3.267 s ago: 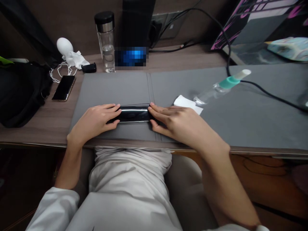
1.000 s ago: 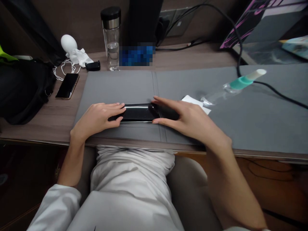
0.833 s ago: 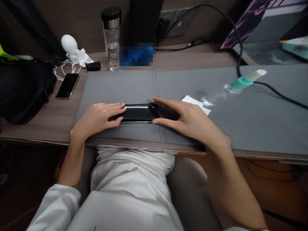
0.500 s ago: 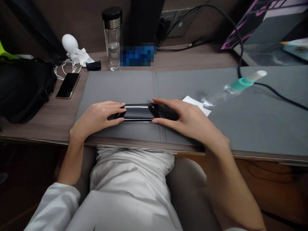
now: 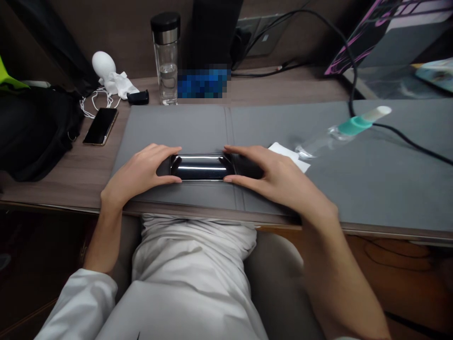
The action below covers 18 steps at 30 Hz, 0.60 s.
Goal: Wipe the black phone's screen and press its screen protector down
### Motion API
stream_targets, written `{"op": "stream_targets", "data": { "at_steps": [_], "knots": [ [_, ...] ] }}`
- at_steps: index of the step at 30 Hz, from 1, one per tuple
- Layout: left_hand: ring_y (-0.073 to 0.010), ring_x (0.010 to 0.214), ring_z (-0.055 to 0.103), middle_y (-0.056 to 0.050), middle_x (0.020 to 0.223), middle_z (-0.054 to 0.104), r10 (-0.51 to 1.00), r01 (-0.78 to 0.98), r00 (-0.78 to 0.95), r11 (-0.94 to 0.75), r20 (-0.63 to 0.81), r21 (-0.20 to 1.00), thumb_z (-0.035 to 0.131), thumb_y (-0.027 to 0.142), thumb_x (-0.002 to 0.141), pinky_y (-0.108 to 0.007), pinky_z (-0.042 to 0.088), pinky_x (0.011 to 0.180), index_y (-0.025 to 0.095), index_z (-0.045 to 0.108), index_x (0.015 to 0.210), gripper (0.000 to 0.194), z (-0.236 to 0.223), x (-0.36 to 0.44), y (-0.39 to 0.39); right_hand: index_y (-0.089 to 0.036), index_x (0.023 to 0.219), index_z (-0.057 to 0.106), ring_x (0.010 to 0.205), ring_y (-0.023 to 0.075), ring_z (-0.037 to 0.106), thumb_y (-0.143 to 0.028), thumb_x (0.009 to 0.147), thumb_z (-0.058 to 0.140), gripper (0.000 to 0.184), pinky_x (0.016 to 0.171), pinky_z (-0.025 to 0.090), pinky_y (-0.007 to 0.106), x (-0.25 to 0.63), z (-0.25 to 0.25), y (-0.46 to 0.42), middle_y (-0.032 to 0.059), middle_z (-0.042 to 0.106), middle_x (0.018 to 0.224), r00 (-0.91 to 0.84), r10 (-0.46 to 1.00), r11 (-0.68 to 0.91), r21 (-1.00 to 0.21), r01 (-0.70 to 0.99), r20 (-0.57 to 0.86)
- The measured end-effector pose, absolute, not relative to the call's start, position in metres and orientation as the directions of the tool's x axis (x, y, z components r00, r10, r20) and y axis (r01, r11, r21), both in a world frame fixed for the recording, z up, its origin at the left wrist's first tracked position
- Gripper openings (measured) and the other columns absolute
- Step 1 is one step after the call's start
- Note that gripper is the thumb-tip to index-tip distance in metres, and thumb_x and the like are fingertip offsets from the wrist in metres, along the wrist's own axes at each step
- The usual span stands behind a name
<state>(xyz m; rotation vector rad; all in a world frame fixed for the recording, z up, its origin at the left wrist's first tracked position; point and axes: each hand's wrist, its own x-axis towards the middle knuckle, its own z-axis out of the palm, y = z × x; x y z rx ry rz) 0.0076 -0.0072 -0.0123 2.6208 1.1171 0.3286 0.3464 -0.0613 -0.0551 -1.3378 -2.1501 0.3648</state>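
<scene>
A smartphone with a dark, glossy screen is held lengthwise over the grey desk mat. Its left end is between the thumb and fingertips of my left hand, at the near and far edges. My right hand grips the opposite end the same way, thumb on the near edge and a finger on the far one. Bright streaks of light reflect across the screen. Whether the phone's underside rests on the mat cannot be told.
Beside my right hand are a white paper and a clear bottle with a teal collar. A water bottle stands behind the mat. Another phone, white cables and a black bag lie left. A black cable crosses right.
On my left hand, a finger that lay over the phone's end has drawn back to the far edge. The screen's reflections have shifted; my right hand keeps its place.
</scene>
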Motion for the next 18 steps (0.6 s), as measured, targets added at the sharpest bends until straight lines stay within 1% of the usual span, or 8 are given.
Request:
{"op": "stream_targets", "data": {
  "at_steps": [2,8,13,18],
  "knots": [
    [-0.0306,0.137,0.065,-0.010,0.148,0.070,0.732,0.674,0.675,-0.665,0.099,0.321,0.082,0.052,0.100,-0.044,0.051,0.120,0.022,0.059,0.160,0.070,-0.0120,0.0073,-0.0074,-0.030,0.159,0.064,0.128,0.0388,0.076,-0.060,0.104,0.070,0.063,0.109,0.061,0.057,0.3464,-0.0538,-0.0619,0.0120,0.078,0.146,-0.335,0.883,0.464,-0.513,0.722,0.327],
    [-0.0304,0.137,0.063,-0.009,0.147,0.068,0.717,0.663,0.692,-0.678,0.085,0.317,0.078,0.051,0.103,-0.045,0.050,0.119,0.026,0.056,0.160,0.066,-0.0119,0.0078,-0.0063,-0.031,0.159,0.063,0.131,0.0382,0.075,-0.059,0.103,0.073,0.063,0.111,0.060,0.057,0.3477,-0.0518,-0.0629,0.0110,0.077,0.148,-0.325,0.888,0.455,-0.518,0.724,0.325],
    [-0.0303,0.137,0.062,-0.010,0.148,0.066,0.714,0.659,0.696,-0.680,0.082,0.321,0.078,0.051,0.103,-0.044,0.050,0.118,0.024,0.055,0.162,0.068,-0.0132,0.0065,-0.0063,-0.031,0.160,0.062,0.130,0.0381,0.075,-0.059,0.104,0.071,0.063,0.110,0.061,0.056,0.3477,-0.0525,-0.0634,0.0106,0.077,0.148,-0.344,0.876,0.477,-0.497,0.725,0.339],
    [-0.0314,0.134,0.062,-0.011,0.143,0.065,0.724,0.674,0.687,-0.667,0.063,0.316,0.077,0.055,0.102,-0.047,0.052,0.116,0.024,0.061,0.157,0.066,-0.0148,0.0048,-0.0049,-0.031,0.161,0.060,0.131,0.0377,0.075,-0.058,0.105,0.071,0.064,0.110,0.061,0.055,0.3473,-0.0527,-0.0639,0.0106,0.076,0.150,-0.355,0.869,0.489,-0.485,0.725,0.344]
  ]
}}
